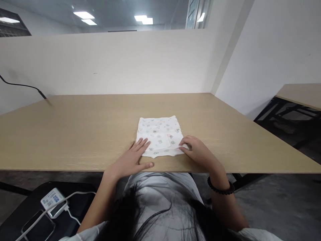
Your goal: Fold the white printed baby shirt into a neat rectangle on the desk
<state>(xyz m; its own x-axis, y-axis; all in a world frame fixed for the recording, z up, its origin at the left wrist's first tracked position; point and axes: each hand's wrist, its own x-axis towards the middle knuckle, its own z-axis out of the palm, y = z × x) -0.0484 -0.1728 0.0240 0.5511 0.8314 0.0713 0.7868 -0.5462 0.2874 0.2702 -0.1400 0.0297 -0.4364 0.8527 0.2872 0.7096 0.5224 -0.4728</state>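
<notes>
A white cloth (160, 129) with small printed figures lies on the table near its front edge, partly folded over itself. My left hand (132, 157) rests flat with fingers spread, its fingertips on the cloth's left side and its thumb on the bare wood. On the right, my right hand (197, 149) pinches the cloth's right edge near the front corner between thumb and fingers. A dark beaded bracelet (222, 191) circles my right wrist.
The wooden table (87, 130) meets a white partition (130, 63) at the back. A black cable (25, 85) reaches its left end. A white power bank (54, 202) with cords sits on a black chair (82, 207) at lower left. Another table (301, 93) stands at right.
</notes>
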